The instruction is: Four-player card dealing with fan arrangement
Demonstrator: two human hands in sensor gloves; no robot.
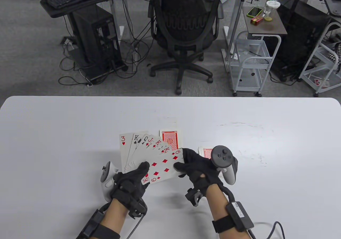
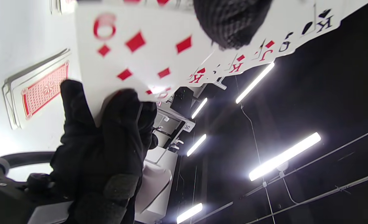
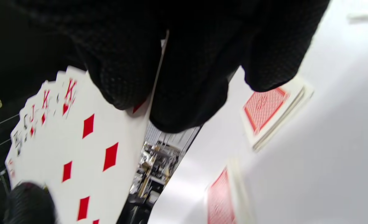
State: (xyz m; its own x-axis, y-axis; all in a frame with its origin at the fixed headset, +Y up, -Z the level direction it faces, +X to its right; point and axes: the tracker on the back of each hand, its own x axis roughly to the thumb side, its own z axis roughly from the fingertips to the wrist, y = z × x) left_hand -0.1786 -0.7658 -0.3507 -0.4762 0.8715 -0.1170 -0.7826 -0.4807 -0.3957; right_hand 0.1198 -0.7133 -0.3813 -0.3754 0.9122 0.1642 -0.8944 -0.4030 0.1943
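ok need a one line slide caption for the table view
Left hand holds a face-up card fan while the right hand pinches its nine of diamonds; face-down pile behind.

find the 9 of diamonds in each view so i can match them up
Table view: the 9 of diamonds is the front, rightmost card of the fan, just below centre, between the left hand and the right hand.
Left wrist view: the card fills the upper left.
Right wrist view: the card is at lower left.
Shared landmark: a face-down red-backed pile on the table.
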